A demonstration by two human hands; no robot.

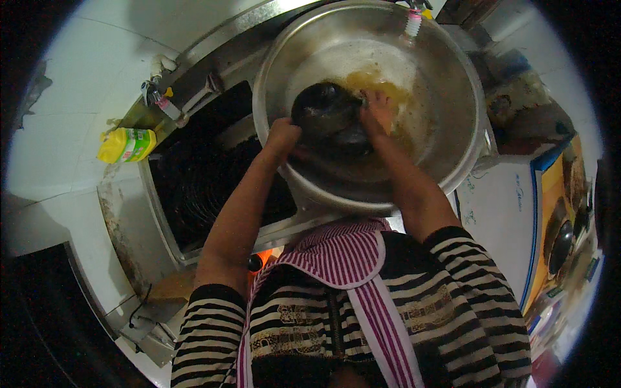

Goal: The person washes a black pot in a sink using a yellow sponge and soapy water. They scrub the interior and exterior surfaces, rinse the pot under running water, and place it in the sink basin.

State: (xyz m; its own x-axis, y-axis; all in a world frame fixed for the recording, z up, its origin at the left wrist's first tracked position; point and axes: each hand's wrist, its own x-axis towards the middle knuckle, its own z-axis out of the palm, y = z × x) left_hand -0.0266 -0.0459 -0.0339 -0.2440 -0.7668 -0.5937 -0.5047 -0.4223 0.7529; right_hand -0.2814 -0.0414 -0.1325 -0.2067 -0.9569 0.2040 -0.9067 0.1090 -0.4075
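Note:
A dark, glossy rounded vessel (327,119), perhaps a pot or bowl, sits tilted inside a large round metal basin (449,160). My left hand (285,136) is closed around the vessel's left edge, close to the basin's rim. On the other side my right hand (378,111) lies against the vessel's right edge, its fingers apart over yellowish-brown liquid (400,94) on the basin floor. Whether the right thumb touches the vessel's edge is hard to make out. The vessel's contents are too dark to tell.
The basin rests over a metal sink counter; left of it is a dark sink bowl (194,194). Taps with pink-ringed hoses (167,107) stand at the back left and above the basin (413,24). A yellow bottle (127,145) stands left. A white surface (499,203) lies right.

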